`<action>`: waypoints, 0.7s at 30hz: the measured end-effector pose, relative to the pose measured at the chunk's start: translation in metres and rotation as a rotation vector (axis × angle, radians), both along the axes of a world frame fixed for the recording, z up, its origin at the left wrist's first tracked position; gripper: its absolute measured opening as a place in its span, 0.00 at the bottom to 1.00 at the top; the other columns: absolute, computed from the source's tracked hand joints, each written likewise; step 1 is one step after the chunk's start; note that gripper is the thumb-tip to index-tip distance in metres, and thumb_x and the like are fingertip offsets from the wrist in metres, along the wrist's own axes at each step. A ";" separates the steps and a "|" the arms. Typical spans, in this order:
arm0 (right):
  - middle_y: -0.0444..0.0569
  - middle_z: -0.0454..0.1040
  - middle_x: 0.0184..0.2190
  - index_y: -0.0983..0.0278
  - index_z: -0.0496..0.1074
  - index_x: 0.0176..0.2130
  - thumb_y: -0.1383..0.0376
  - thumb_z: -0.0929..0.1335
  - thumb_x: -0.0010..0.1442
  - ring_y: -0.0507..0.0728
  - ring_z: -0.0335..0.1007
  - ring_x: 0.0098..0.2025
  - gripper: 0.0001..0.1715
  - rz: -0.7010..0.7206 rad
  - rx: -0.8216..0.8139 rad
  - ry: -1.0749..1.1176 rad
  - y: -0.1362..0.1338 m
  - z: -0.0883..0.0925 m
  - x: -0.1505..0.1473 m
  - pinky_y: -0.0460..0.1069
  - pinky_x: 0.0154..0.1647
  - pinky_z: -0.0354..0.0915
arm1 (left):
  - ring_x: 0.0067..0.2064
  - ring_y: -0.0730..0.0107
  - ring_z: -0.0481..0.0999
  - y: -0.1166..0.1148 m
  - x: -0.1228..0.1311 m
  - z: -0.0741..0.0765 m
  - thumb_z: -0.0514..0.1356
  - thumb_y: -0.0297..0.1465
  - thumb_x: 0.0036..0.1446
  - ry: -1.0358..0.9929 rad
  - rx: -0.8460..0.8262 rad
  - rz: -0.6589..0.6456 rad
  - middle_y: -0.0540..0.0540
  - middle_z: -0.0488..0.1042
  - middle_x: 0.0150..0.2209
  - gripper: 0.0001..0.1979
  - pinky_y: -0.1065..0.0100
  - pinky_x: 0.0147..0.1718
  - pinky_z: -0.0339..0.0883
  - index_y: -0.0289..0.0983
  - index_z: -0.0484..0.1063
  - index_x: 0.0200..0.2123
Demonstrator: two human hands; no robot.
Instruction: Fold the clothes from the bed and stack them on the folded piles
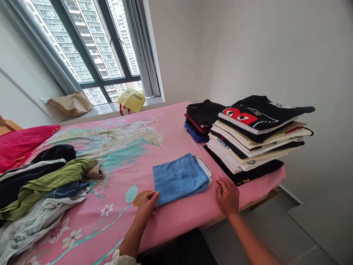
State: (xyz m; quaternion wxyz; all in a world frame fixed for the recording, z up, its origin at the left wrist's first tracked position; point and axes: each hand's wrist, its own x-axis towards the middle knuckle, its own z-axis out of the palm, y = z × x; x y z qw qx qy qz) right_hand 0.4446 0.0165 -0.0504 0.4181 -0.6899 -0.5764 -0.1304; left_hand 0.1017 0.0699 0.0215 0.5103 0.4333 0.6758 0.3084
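Note:
A folded light blue garment (179,178) lies flat near the front edge of the bed, and a white piece with a dark rim (204,170) sticks out from under its right side. My left hand (148,203) pinches the garment's near left corner between thumb and fingers. To the right of the garment, my right hand (228,195) rests on the pink sheet with fingers slightly bent and apart, holding nothing. Just beyond that hand rises a tall stack of folded T-shirts (248,141), its top one black with a red heart print.
A shorter pile of dark folded clothes (204,117) stands behind the tall stack. Loose, unfolded clothes (46,184) are heaped on the left of the floral bedsheet (116,180). By the window are a yellow bag (131,99) and a brown paper bag (71,104).

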 end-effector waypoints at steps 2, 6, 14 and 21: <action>0.56 0.74 0.44 0.66 0.72 0.40 0.68 0.62 0.54 0.62 0.66 0.50 0.15 0.005 0.004 0.003 0.000 -0.001 -0.001 0.60 0.54 0.59 | 0.14 0.75 0.63 0.005 0.005 0.004 0.66 0.44 0.41 -0.027 -0.029 -0.034 0.56 0.61 0.14 0.18 0.75 0.10 0.51 0.37 0.67 0.26; 0.56 0.75 0.41 0.66 0.73 0.37 0.66 0.62 0.52 0.62 0.68 0.47 0.14 0.066 0.004 0.103 0.002 -0.003 0.004 0.60 0.53 0.59 | 0.13 0.79 0.60 -0.008 0.001 0.010 0.66 0.41 0.39 -0.147 -0.042 -0.060 0.58 0.60 0.14 0.16 0.76 0.11 0.51 0.37 0.65 0.23; 0.54 0.73 0.44 0.65 0.70 0.45 0.56 0.61 0.57 0.60 0.69 0.44 0.21 0.080 0.037 0.797 -0.018 0.076 -0.061 0.56 0.48 0.64 | 0.15 0.77 0.64 -0.105 -0.050 -0.015 0.68 0.43 0.39 -0.349 -0.114 0.095 0.55 0.65 0.19 0.21 0.74 0.13 0.59 0.37 0.70 0.34; 0.49 0.72 0.51 0.59 0.71 0.47 0.64 0.60 0.61 0.60 0.62 0.58 0.17 0.896 -0.237 0.357 0.001 0.115 -0.229 0.62 0.61 0.54 | 0.32 0.66 0.77 -0.097 -0.070 0.000 0.61 0.35 0.49 -0.747 -0.198 0.221 0.44 0.77 0.30 0.13 0.69 0.28 0.71 0.35 0.71 0.37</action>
